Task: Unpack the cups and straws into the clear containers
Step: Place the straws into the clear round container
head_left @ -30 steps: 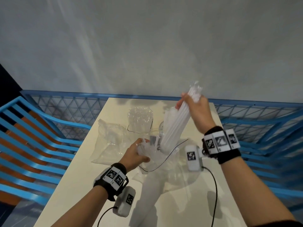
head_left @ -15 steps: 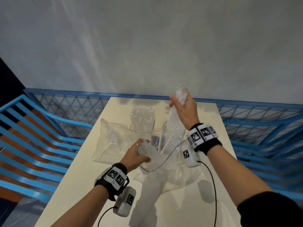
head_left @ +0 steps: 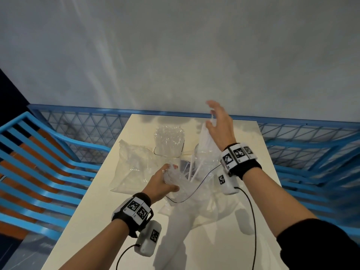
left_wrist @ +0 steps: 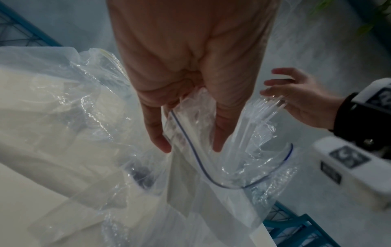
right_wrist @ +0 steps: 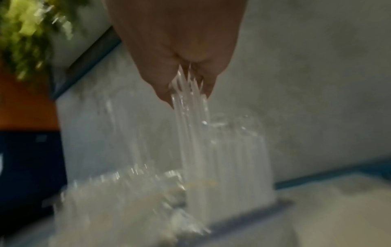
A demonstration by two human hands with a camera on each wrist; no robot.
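A bundle of white wrapped straws (head_left: 205, 141) stands tilted in a clear container (head_left: 202, 162) at mid-table. My right hand (head_left: 213, 115) hovers at the bundle's top with fingers spread, the thumb and fingertips just touching the straw tips (right_wrist: 196, 133). The right wrist view is blurred. My left hand (head_left: 165, 180) grips the rim of a clear zip bag (head_left: 187, 193), pinching the plastic beside its blue zip line (left_wrist: 190, 142). A second clear container (head_left: 168, 141), further back, holds stacked clear cups.
A crumpled empty plastic bag (head_left: 134, 164) lies on the left of the cream table (head_left: 259, 172). A blue mesh railing (head_left: 87, 129) runs behind the table, with blue slatted chairs (head_left: 48, 162) on both sides. A grey wall stands behind.
My right hand carried the straw bundle down into the container, slid up to its top and spread its fingers. My left hand kept its grip on the bag.
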